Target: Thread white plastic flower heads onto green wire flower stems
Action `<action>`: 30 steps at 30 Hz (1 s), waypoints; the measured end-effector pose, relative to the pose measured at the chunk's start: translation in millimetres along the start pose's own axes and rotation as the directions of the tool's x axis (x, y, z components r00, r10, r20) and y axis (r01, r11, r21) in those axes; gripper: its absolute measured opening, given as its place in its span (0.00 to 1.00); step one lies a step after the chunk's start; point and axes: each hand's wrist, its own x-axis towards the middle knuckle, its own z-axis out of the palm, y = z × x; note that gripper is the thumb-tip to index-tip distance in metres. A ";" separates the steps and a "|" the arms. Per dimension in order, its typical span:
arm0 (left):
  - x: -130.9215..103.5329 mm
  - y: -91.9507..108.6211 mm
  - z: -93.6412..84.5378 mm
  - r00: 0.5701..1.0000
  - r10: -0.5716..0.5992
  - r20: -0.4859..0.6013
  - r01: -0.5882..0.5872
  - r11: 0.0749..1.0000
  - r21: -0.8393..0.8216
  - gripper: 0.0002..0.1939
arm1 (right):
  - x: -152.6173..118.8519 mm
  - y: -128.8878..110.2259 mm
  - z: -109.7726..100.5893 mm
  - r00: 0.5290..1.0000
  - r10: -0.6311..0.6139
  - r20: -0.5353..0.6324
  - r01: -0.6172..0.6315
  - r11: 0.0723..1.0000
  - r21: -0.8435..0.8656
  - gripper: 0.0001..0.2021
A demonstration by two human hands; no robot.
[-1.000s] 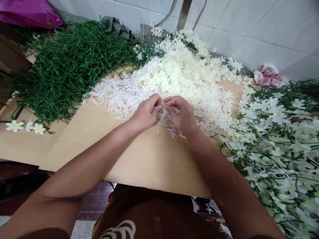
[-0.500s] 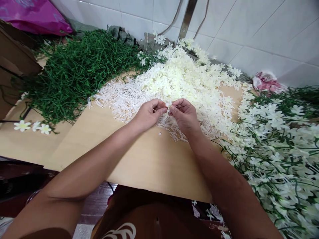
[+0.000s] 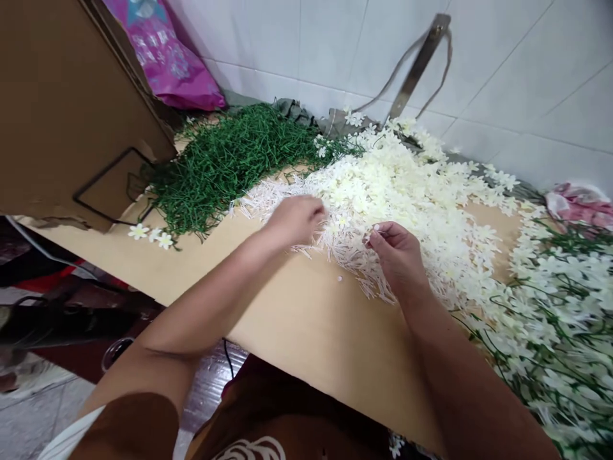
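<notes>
My left hand [image 3: 297, 220] is over the near edge of a heap of thin white stamens [image 3: 268, 195]. It is smeared by motion, its fingers seem curled, and what lies in them is hidden. To its right my right hand [image 3: 400, 252] is closed in a pinch, thumb against fingers. Something small shows at the fingertips, too small to make out. Behind both hands spreads a big pile of white artificial flower heads [image 3: 387, 182] with pale yellow centres. The hands are apart from each other.
Green plastic stems [image 3: 239, 160] are heaped at the back left, beside a cardboard box [image 3: 67, 108] and a purple bag [image 3: 177, 70]. Stemmed white flowers [image 3: 565, 319] pile up at the right. A few loose blooms [image 3: 138, 231] lie left on the cardboard-covered table [image 3: 306, 326].
My hands, which met at a white flower, have come apart. The left now hovers over the stamens, while the right keeps its pinch. The view has turned left.
</notes>
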 end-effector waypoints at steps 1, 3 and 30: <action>3.9 -14.8 -12.3 0.992 -0.090 -0.090 0.099 0.990 0.099 0.10 | 0.6 0.3 -0.6 1.000 0.000 -0.008 0.000 1.000 0.000 0.15; 13.2 -44.6 -32.5 0.927 -0.243 -0.285 0.309 0.926 0.217 0.11 | 1.2 0.8 -0.2 1.000 0.004 -0.006 -0.004 1.000 0.000 0.16; 79.8 -85.9 -33.0 0.933 -0.344 -0.106 0.357 0.850 0.388 0.11 | 0.4 1.3 3.8 0.994 0.090 0.058 -0.084 0.993 -0.085 0.22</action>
